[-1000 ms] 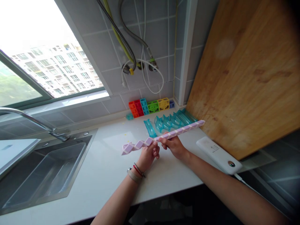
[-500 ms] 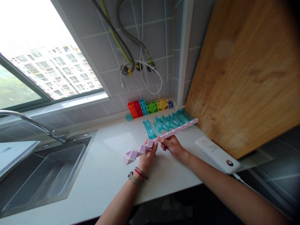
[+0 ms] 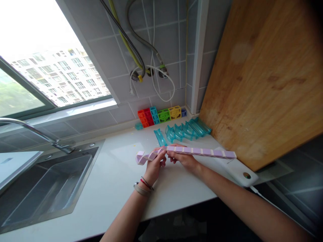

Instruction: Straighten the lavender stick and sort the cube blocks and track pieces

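so the main thing here is a long lavender toy stick made of wedge-shaped segments with pale edges (image 3: 202, 152) — held in both hands above the glossy white countertop (image 3: 108, 191). left hand (image 3: 154, 166) has thumb and fingers closed on the zigzag part, near where it meets the straight run. right hand (image 3: 185, 161) is right beside it, thumb and fingers gripping the near end of that straight bit. the far right end crosses in front of a white rounded plastic device with a dark round display (image 3: 242, 173), though i honestly can't tell if they touch.

behind the hands there's a row of translucent teal curved plastic pieces (image 3: 188, 130), and past those a line of red, blue, green and yellow plastic blocks (image 3: 164, 115) along the wall. big brown wooden board (image 3: 264, 74) leans on the right — grey metal sink (image 3: 52, 188) over on the left.
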A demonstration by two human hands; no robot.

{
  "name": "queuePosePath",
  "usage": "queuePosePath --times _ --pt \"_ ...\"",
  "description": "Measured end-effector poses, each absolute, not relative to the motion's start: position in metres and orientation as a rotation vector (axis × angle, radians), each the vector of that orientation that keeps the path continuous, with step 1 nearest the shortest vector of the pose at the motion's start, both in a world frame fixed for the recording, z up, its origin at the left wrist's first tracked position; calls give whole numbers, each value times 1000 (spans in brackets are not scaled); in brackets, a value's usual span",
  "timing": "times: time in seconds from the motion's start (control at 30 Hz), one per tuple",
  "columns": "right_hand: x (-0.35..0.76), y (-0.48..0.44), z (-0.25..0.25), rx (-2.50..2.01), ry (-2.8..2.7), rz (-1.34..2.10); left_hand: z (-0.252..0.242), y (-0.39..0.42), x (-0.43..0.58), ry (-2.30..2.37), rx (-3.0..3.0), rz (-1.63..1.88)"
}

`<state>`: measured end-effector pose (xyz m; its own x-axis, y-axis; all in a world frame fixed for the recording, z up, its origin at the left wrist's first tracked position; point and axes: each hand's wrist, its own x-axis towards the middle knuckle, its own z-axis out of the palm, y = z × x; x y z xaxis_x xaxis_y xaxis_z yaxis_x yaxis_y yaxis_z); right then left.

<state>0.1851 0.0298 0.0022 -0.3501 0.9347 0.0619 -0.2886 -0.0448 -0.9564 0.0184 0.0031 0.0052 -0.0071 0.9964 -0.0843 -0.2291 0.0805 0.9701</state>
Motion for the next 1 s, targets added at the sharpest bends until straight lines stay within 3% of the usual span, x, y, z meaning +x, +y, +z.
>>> queuePosePath --times 0.3,0.63,1.0 --pt "189 28 3 -753 -1275 1540 8 1 16 1001 929 1220" --pt "194 29 2 -485 -1016 2056 9 -4 11 671 802 1082" --pt "194 28 9 -632 -1095 1886 8 7 13 732 546 1149"
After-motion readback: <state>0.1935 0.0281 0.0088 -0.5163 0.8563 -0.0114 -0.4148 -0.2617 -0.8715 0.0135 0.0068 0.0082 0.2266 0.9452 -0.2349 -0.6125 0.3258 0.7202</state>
